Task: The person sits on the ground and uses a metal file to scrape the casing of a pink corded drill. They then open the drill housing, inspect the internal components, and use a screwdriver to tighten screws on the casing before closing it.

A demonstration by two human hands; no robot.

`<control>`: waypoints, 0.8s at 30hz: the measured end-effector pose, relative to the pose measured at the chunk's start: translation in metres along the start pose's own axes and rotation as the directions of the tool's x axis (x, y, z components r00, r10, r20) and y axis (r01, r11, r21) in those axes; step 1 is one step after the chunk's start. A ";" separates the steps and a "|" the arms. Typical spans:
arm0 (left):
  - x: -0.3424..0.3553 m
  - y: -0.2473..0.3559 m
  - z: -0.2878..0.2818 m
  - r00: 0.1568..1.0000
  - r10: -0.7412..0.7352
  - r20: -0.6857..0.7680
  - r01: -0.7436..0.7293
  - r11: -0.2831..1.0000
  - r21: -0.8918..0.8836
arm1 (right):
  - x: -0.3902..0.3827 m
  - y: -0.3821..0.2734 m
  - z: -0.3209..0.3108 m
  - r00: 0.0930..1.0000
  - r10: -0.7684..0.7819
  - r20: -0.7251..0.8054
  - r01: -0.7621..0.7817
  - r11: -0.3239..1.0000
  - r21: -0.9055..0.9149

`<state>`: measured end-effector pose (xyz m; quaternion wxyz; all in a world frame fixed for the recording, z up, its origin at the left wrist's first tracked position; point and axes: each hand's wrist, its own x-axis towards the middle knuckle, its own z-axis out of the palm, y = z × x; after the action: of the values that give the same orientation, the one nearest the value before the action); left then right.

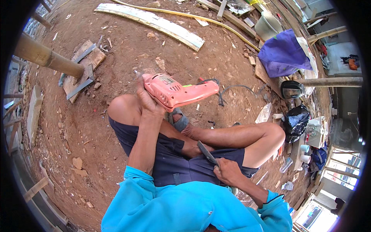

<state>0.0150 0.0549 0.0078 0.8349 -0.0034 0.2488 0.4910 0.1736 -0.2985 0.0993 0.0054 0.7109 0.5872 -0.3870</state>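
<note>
Raised over my left knee, my left hand point(147, 99) grips a salmon-pink power drill point(167, 92) by its body. The drill lies sideways, its handle stretching to the right. A dark cord trails from the handle's end onto the dirt. My right hand point(229, 171), low over my lap, is closed around one end of a dark, flat, narrow bar point(207, 152). That bar tilts up and to the left, with its far end free; its exact kind does not show. Drill and bar are well apart. My legs are crossed beneath them, one foot in a grey sandal point(181, 122).
Brown dirt strewn with chips surrounds me. A bamboo post point(54, 58) stands on a wooden base at the left. Beyond lie a long white-faced board point(150, 22) and a yellow hose point(174, 14). A purple cloth point(284, 54), black bag point(296, 123) and bucket point(267, 26) sit right.
</note>
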 end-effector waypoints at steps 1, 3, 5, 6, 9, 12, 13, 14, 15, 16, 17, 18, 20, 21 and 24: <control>-0.001 0.001 0.001 1.000 0.011 0.010 -0.011 1.000 0.012 | 0.001 0.006 -0.003 0.998 0.040 0.038 -0.043 0.997 0.071; 0.002 0.002 -0.003 0.999 0.049 0.010 -0.049 0.999 0.022 | -0.001 0.008 -0.005 0.986 0.139 0.093 -0.154 0.970 0.186; 0.003 0.002 -0.004 1.000 0.028 -0.013 -0.027 1.000 0.012 | -0.002 0.013 -0.003 0.960 0.257 0.113 -0.274 0.771 0.575; 0.004 0.001 -0.004 1.000 0.014 -0.024 -0.014 1.000 0.007 | -0.001 0.015 -0.002 0.941 0.309 0.140 -0.308 0.607 0.732; 0.003 0.002 -0.004 0.995 -0.091 0.031 0.090 0.995 0.034 | -0.002 0.007 -0.026 0.938 0.320 0.137 -0.299 0.539 0.788; 0.001 0.000 -0.006 0.988 -0.145 0.043 0.142 0.987 0.074 | -0.010 -0.009 -0.056 0.968 0.237 -0.085 -0.138 0.781 0.609; 0.000 -0.002 -0.004 0.991 -0.134 -0.005 0.134 0.988 0.078 | -0.013 -0.015 -0.070 0.969 0.198 -0.150 -0.098 0.859 0.503; -0.001 -0.004 -0.004 0.991 -0.122 -0.053 0.126 0.988 0.083 | -0.015 -0.020 -0.084 0.966 0.154 -0.209 -0.064 0.921 0.385; -0.001 -0.005 -0.010 0.986 -0.157 0.049 0.155 0.987 0.045 | -0.016 -0.024 -0.097 0.943 -0.002 -0.332 0.040 0.993 0.107; 0.000 -0.007 -0.012 0.984 -0.170 0.049 0.166 0.984 0.069 | -0.012 -0.022 -0.102 0.941 -0.058 -0.332 0.067 0.998 0.017; 0.001 -0.009 -0.012 0.982 -0.183 0.047 0.179 0.980 0.090 | -0.007 -0.022 -0.107 0.940 -0.111 -0.323 0.091 0.993 -0.076; 0.001 -0.012 -0.013 0.980 -0.194 0.045 0.188 0.976 0.109 | -0.001 -0.022 -0.113 0.937 -0.165 -0.307 0.116 0.979 -0.170; -0.002 -0.015 -0.008 0.980 -0.200 0.008 0.197 0.969 0.151 | 0.022 -0.029 -0.129 0.946 -0.204 -0.252 0.130 0.950 -0.283; -0.001 -0.014 -0.014 0.976 -0.213 0.039 0.204 0.966 0.158 | 0.031 -0.031 -0.136 0.948 -0.229 -0.219 0.146 0.929 -0.340; 0.003 -0.010 -0.030 0.963 -0.240 0.126 0.224 0.966 0.131 | 0.054 -0.030 -0.139 0.953 -0.229 -0.200 0.127 0.898 -0.422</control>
<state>0.0121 0.0447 -0.0221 0.9010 0.0504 0.2149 0.3735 0.2243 -0.1806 0.1801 0.0438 0.6795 0.7134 -0.1656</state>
